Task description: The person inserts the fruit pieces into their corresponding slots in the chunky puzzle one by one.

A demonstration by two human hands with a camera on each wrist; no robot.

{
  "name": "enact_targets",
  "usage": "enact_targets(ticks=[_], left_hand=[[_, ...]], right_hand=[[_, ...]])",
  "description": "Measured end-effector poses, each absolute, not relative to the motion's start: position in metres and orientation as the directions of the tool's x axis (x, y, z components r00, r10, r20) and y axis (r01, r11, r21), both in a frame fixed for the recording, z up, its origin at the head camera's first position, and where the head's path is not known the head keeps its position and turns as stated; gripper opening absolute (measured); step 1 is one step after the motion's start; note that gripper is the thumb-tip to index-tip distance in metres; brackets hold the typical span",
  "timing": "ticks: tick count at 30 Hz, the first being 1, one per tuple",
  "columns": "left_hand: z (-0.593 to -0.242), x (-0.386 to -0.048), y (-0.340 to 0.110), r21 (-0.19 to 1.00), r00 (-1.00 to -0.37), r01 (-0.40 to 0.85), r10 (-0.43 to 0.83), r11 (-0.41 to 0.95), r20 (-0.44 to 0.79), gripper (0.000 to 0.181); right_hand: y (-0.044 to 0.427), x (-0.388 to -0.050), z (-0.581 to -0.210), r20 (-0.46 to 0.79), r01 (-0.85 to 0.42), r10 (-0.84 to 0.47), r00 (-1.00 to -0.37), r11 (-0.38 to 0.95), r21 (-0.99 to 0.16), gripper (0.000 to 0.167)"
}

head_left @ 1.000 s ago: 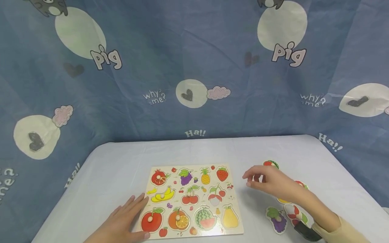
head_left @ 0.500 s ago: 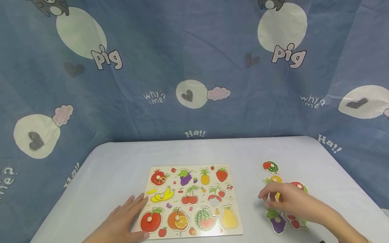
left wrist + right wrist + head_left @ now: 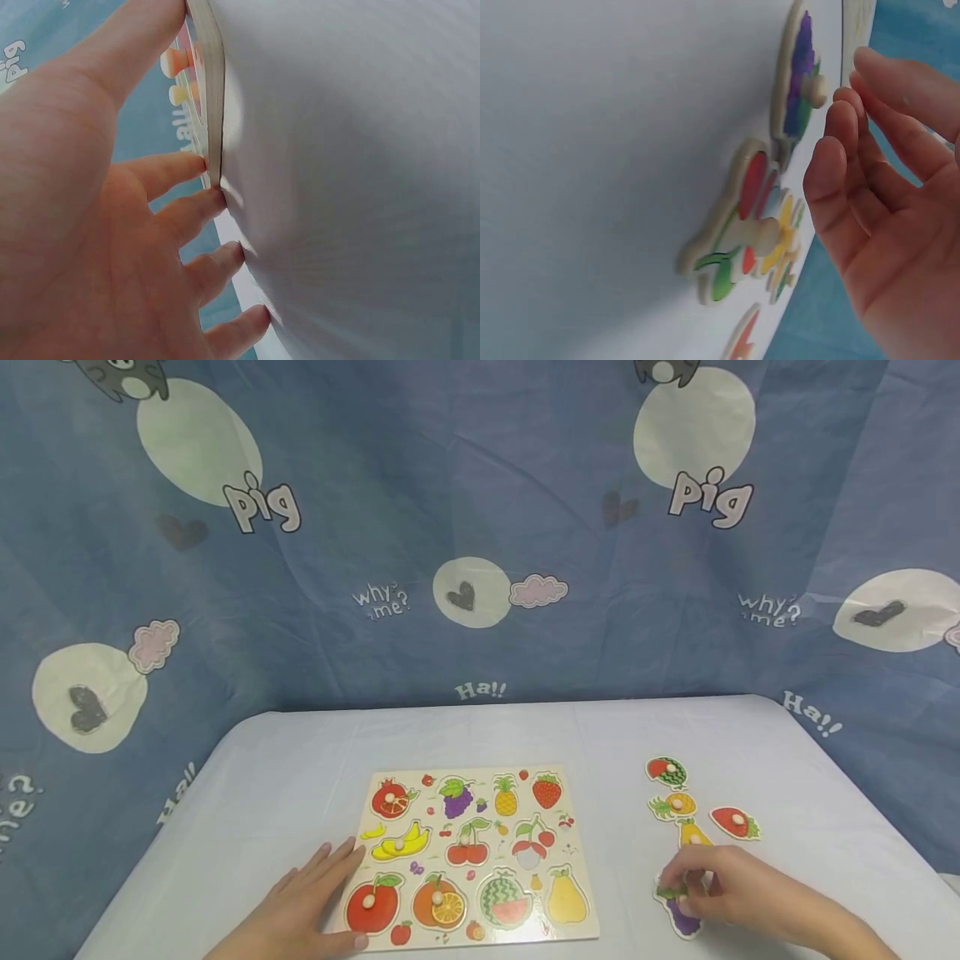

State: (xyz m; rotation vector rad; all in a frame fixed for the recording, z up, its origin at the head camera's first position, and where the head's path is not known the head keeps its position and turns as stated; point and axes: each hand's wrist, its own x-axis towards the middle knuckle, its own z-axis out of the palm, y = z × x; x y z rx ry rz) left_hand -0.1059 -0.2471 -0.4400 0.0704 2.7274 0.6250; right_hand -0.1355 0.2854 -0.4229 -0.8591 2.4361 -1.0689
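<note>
Hands: left (image 3: 300, 897) touching board edge (image 3: 214, 97), right (image 3: 727, 885) near grapes (image 3: 798, 79).

the left hand (image 3: 298, 902), right hand (image 3: 723, 881) and right forearm (image 3: 828, 920) are bare.

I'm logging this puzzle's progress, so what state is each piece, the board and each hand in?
Board, flat, partly filled
Pomegranate, in slot
Bananas, in slot
Cherries, in slot
Apple, in slot
Orange, in slot
Watermelon, loose, face up
Pineapple, loose, face up
Strawberry, loose, face up
Pear, loose, face up
Grapes, loose, face up
Lychee, loose, face up
Left hand, touching board
Right hand, over grapes, gripping nothing
</note>
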Motion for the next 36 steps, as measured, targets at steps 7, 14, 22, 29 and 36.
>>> enact_targets(ticks=[7, 14, 22, 29, 36], left_hand=[[-0.440, -0.106, -0.247, 0.432, -0.941, -0.028, 0.123, 0.902, -0.317, 0.114], [-0.441, -0.106, -0.246, 0.431, -0.941, -0.026, 0.124, 0.902, -0.316, 0.114], [-0.440, -0.107, -0.247, 0.426, -0.939, -0.022, 0.127, 0.905, -0.319, 0.114], [-0.439, -0.106, -0.246, 0.426, -0.936, -0.041, 0.115, 0.904, -0.333, 0.115], [-0.441, -0.106, -0.246, 0.420, -0.937, -0.041, 0.111, 0.907, -0.330, 0.115]], right_hand=[[0.288, -0.132, -0.432, -0.121, -0.329, -0.613, -0.781, 0.568, -0.754, 0.022], [0.292, -0.127, -0.435, -0.108, -0.324, -0.564, -0.819, 0.609, -0.724, 0.025], [0.294, -0.129, -0.440, -0.051, -0.362, -0.575, -0.817, 0.579, -0.731, 0.021], [0.291, -0.128, -0.439, -0.079, -0.327, -0.552, -0.830, 0.596, -0.734, 0.019], [0.280, -0.133, -0.439, -0.046, -0.335, -0.537, -0.842, 0.588, -0.737, 0.019]])
